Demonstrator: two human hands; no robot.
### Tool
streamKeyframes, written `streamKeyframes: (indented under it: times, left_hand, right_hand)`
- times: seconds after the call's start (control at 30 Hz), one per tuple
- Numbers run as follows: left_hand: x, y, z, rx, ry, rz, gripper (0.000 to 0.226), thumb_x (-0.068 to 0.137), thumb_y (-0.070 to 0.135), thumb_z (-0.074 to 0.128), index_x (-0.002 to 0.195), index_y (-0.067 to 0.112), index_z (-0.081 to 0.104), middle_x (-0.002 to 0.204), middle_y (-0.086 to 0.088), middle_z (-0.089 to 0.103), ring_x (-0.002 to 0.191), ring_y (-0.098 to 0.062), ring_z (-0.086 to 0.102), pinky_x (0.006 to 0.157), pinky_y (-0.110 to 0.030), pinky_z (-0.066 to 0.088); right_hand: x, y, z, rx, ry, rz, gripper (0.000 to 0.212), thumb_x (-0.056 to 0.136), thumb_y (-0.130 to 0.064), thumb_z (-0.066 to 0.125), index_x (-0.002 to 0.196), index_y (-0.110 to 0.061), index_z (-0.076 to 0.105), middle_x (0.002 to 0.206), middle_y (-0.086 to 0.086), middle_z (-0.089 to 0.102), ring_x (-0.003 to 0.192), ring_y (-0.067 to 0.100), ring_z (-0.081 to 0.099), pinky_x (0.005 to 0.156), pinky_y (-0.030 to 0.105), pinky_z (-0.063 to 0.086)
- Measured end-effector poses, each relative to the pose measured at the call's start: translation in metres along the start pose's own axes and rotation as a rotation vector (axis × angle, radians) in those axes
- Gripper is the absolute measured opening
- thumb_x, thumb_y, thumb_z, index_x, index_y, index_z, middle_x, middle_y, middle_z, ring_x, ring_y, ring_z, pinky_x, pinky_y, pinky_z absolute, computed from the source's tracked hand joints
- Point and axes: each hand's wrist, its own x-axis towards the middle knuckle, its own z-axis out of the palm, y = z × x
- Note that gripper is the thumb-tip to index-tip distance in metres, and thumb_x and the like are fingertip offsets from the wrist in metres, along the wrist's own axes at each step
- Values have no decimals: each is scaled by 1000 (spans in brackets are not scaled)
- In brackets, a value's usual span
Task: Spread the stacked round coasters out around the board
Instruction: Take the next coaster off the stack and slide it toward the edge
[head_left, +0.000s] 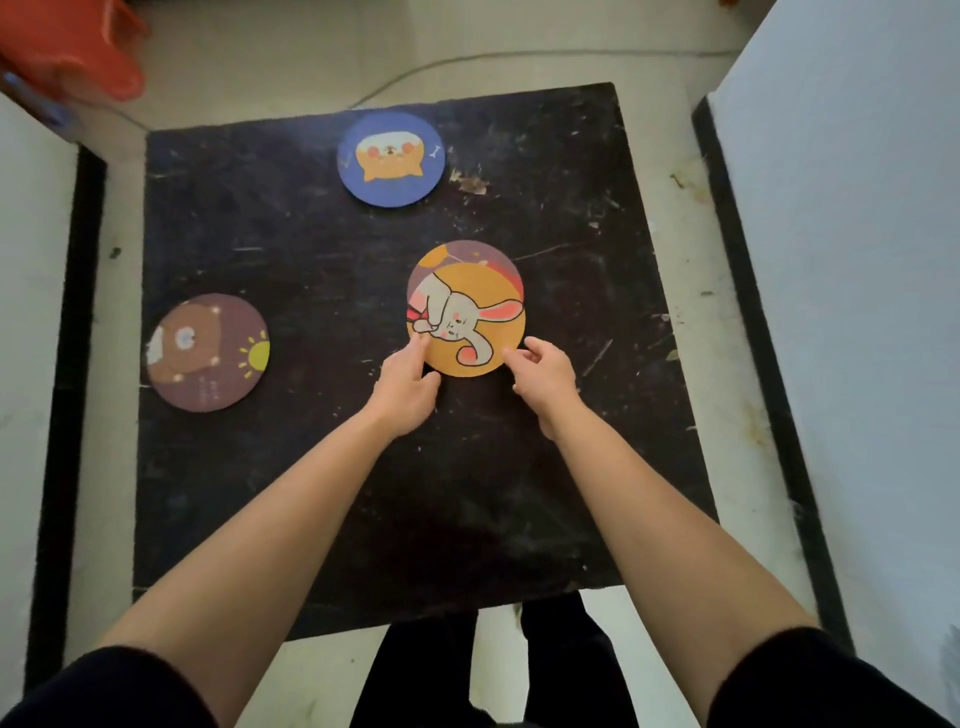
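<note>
Scratched black board (322, 493) on pale floor | blue coaster (390, 158) and brown coaster (208, 352) already spread apart | remaining stack (470, 312) near centre, at least two coasters | left hand (408, 387) fingertip on its near edge, right hand (545, 376) loosely curled beside it, holding nothing.

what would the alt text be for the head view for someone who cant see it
Two bare hands, left hand and right hand, touch the near edge of a small stack of round coasters topped by an orange rabbit one on a scratched black board. A blue coaster lies at the far edge and a brown bear coaster at the left.
</note>
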Motion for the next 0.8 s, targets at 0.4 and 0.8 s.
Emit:
streamKeyframes:
  times: [0.4, 0.8]
  left_hand:
    - [-18, 15, -28, 122, 217, 0, 74, 93, 22, 57, 153, 22, 14, 160, -8, 24, 146, -29, 23, 113, -48, 29]
    - [-107, 31, -20, -413, 147, 2, 16, 101, 20, 45, 108, 23, 59, 105, -3, 71, 93, -18, 70, 73, -35, 60]
  right_hand:
    - [-50, -39, -26, -257, -51, -325, 9, 100, -16, 57, 104, -23, 60, 96, -1, 69, 88, 19, 71, 67, 28, 62]
    - [-119, -32, -69, -146, -163, -296, 22, 97, -37, 61, 112, -21, 63, 105, 1, 71, 97, 16, 68, 71, 26, 54]
